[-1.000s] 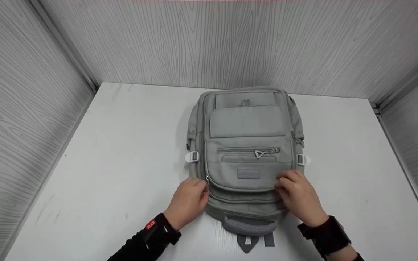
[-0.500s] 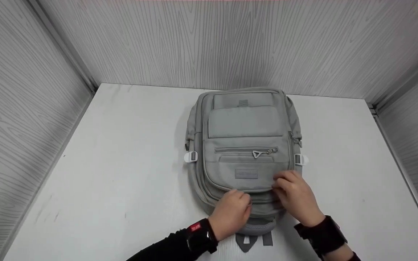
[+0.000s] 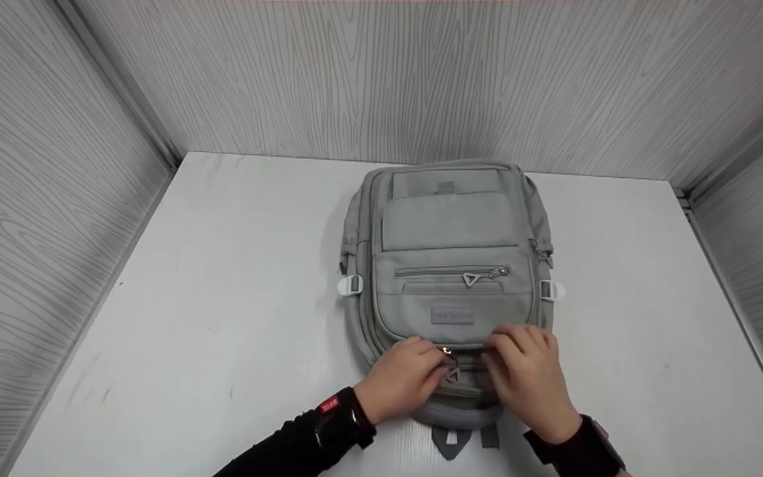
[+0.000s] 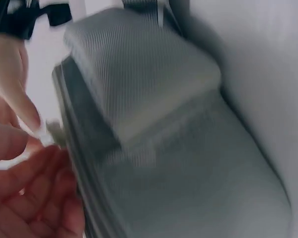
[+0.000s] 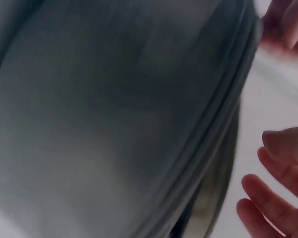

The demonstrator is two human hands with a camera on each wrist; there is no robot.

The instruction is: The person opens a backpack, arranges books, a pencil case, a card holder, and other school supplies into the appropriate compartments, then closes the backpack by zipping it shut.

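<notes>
A grey backpack (image 3: 451, 265) lies front up, its carry handle (image 3: 454, 416) towards me. At the curved lower edge of its front panel, a metal zipper slider (image 3: 446, 351) has a triangular zipper pull (image 3: 452, 375) hanging from it. Close against the pull is my left hand (image 3: 403, 379), fingers curled; whether it pinches the pull is unclear. My right hand (image 3: 526, 371) is at the panel edge just right of the slider. In the right wrist view, the right hand's fingers (image 5: 270, 198) are loosely bent and spread apart, with nothing visible between them.
The backpack lies on a white table (image 3: 242, 285), enclosed by wood-grain panels (image 3: 388, 79) behind and at both sides. Another zipper pull (image 3: 471, 279) lies on the front pocket. White side buckles (image 3: 351, 285) stick out left and right. Dark straps (image 3: 451, 444) extend below the handle.
My left hand brought the zipper slider from the panel's left side to its lower middle, then drew slightly back left. The right hand moved a little left and down, off its earlier hold.
</notes>
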